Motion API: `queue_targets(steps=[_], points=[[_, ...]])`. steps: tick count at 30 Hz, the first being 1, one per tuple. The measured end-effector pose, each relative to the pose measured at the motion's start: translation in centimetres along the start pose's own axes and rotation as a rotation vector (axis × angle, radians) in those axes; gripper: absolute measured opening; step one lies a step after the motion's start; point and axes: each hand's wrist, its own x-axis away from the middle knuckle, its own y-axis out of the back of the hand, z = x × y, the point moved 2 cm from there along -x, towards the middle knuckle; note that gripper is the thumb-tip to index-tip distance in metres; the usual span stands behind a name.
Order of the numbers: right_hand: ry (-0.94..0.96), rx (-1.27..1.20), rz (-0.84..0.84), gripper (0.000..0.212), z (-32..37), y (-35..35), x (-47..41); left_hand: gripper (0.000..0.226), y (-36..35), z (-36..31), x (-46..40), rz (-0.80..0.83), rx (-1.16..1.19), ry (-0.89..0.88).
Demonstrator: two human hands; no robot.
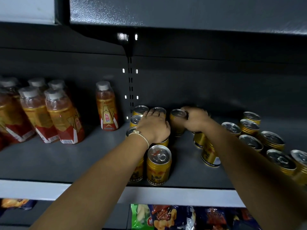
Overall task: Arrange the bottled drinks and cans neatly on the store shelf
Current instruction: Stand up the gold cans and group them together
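Several gold cans stand in a block on the dark shelf [66,160] near its middle. My left hand [152,126] lies over the tops of that block, fingers curled down around a can [163,141] under the palm. My right hand [196,119] grips the top of a single gold can [177,121] just right of the block. A front can [159,165] stands near the shelf edge. More gold cans [252,141] stand loosely at the right. Several orange bottles [61,117] with grey caps cluster at the left, and one bottle [107,106] stands alone.
The shelf above [182,12] overhangs closely. A slotted upright [130,83] splits the back panel. A pale price rail [166,195] runs along the front edge. Snack bags [166,216] fill the shelf below. Bare shelf lies between the bottles and cans.
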Motion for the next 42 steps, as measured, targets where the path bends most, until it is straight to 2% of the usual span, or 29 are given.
queue_targets(steps=[9,24,29,31,34,37,42], points=[[0.043,0.014,-0.007,0.035,0.0,0.1,0.1,0.06,-0.1,0.0,-0.1,-0.008,0.009,0.01],[-0.01,0.11,0.039,0.049,0.2,-0.1,-0.4,0.057,0.4,0.0,0.3,-0.029,0.039,0.015],[-0.053,-0.06,0.061,0.073,0.2,1.0,0.3,0.058,0.6,-0.1,0.5,-0.032,0.058,0.015],[-0.063,-0.087,0.038,0.07,-0.1,2.0,0.9,0.058,0.8,-0.1,0.7,-0.04,0.075,0.014],[-0.029,-0.129,-0.033,0.053,-0.2,3.3,2.5,0.056,1.4,-0.3,1.2,-0.061,0.085,0.019],[-0.007,-0.176,-0.098,0.04,-0.2,4.2,4.7,0.037,2.4,-1.1,1.8,-0.083,0.078,0.002],[-0.087,-0.146,-0.22,0.032,-1.8,4.8,8.7,0.029,3.6,-3.8,3.4,0.022,0.064,-0.085]])
